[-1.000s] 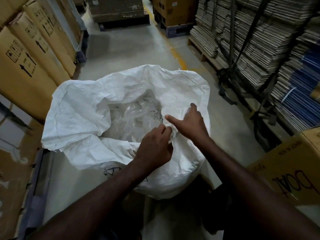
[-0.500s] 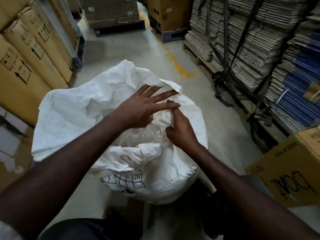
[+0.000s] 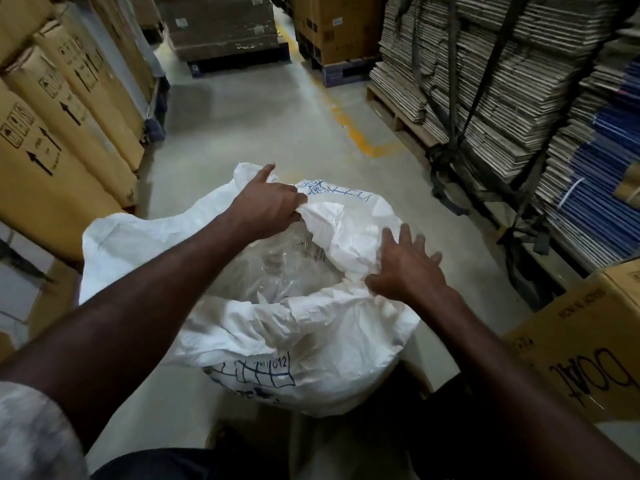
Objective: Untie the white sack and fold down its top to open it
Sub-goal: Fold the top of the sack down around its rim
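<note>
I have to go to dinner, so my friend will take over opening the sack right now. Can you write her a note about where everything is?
Left hand: gripping the far rim of the crinkled white woven sack, fingers closed on the fabric.
Right hand: fingers spread, pressing the right-side rim outward, thumb hooked over the edge.
The sack stands on the grey concrete floor right in front of you, between stacked boxes.
Done: no tie shows, the mouth gapes, and a clear plastic liner shows inside; the near rim looks rolled down.
Left: fold the far and right rim down evenly.
</note>
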